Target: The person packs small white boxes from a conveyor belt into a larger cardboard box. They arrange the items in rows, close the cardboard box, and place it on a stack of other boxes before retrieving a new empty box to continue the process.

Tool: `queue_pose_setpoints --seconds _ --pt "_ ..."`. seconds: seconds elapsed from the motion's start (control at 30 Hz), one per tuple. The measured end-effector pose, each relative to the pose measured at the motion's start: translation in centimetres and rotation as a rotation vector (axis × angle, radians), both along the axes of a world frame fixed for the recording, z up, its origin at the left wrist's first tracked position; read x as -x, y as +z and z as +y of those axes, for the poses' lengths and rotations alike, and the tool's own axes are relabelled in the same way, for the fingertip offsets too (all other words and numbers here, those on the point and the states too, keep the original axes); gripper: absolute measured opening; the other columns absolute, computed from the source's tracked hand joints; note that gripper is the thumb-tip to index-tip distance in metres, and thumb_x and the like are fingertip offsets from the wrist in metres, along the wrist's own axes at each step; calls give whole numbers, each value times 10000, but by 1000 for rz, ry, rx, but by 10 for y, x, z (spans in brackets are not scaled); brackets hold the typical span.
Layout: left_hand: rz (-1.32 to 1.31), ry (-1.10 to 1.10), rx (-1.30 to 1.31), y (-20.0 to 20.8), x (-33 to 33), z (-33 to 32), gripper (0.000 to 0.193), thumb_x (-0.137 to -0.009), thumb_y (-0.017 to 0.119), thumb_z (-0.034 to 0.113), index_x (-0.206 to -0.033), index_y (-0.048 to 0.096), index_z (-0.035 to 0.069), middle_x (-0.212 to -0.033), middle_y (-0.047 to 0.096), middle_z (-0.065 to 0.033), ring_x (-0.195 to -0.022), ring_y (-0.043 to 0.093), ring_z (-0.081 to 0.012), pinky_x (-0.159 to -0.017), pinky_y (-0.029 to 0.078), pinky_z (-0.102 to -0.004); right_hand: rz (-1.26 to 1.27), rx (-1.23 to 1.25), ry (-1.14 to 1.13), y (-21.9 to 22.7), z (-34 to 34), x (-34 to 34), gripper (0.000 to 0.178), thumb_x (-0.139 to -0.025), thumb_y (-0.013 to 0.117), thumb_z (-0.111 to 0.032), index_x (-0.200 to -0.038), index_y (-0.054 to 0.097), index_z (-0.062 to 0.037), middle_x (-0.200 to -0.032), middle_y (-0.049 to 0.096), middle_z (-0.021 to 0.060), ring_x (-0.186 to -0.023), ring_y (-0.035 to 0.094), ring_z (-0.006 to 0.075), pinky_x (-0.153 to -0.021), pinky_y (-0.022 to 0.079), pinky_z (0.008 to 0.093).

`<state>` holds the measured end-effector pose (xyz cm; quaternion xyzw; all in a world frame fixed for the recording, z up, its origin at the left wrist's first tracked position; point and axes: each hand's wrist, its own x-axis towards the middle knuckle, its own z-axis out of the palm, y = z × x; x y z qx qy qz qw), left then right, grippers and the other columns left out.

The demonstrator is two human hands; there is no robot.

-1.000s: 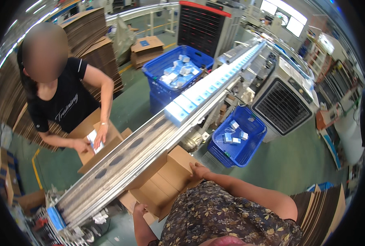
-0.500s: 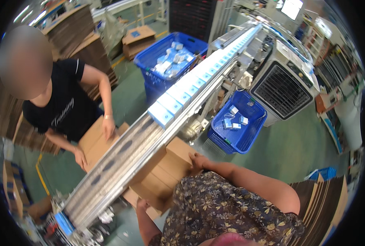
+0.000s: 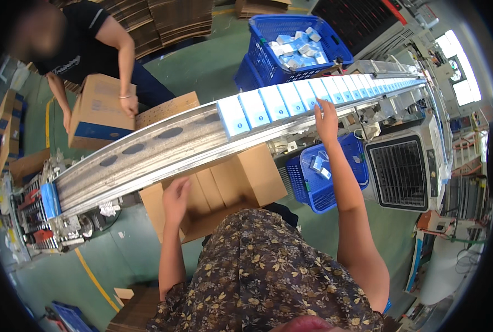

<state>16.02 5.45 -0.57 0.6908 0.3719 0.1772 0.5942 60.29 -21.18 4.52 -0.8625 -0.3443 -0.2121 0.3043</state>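
Observation:
A line of blue-and-white small boxes (image 3: 274, 103) stands side by side along a conveyor (image 3: 196, 130). My right hand (image 3: 327, 119) reaches to the conveyor's near edge, its fingers apart and their tips at the boxes in mid-row; no box is in its grip. Against my body, below the conveyor, rests an open cardboard carton (image 3: 266, 174), its inside bare. Over this carton's left side hangs my left hand (image 3: 177, 195), slightly blurred, fingers loosely bent and apart, holding nothing.
Across the conveyor a person handles a closed carton (image 3: 103, 108). A blue basket of small boxes (image 3: 257, 41) stands behind the conveyor. Another blue basket (image 3: 318, 191) with a few boxes sits right of my carton, beside an air cooler (image 3: 398, 171). Stacked flat cardboard (image 3: 180, 19) lies beyond.
Both my hands have let go of the carton; the right has gone up to the box row, the left above the carton. My view has turned. The other person's carton now stands upright.

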Motion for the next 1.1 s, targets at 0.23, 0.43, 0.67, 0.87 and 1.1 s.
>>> queue_pose_setpoints --seconds 0.23,0.43,0.67,0.87,1.1 --pt "8 -33 -380 38 -119 16 360 -908 674 134 -1247 599 42 -1073 618 -151 -968 657 -270 -784 568 -342 19 668 -106 1 74 -22 807 -824 683 -595 -1257 581 77 -1099 621 210 -1031 604 361 -847 537 437" --pt "219 -3 -303 24 -155 37 600 -873 719 338 -1315 503 -5 -1103 628 -213 -965 646 -341 -865 526 -415 262 507 19 -33 85 -28 938 -787 694 -656 -1342 489 72 -1142 663 260 -1027 665 403 -889 526 444" --pt "320 199 -364 18 -117 72 946 -684 835 567 -1232 447 -99 -1065 669 -263 -1006 673 -386 -864 534 -426 602 173 199 -25 147 70 845 -758 763 -584 -1301 508 12 -1132 685 221 -1067 660 370 -907 505 415" --pt "183 216 -678 148 -5 81 811 -720 857 446 -1240 469 -42 -1004 682 -200 -939 683 -337 -807 545 -391 439 -112 376 70 148 176 795 -781 819 -409 -1344 453 16 -1132 671 221 -1035 671 353 -893 508 403" --pt "445 76 -1150 227 99 -20 1038 -687 831 565 -1381 400 -76 -1177 554 -235 -988 625 -347 -801 542 -406 681 -97 361 43 65 290 759 -867 753 -298 -1391 342 65 -1267 574 260 -1156 602 323 -977 466 405"
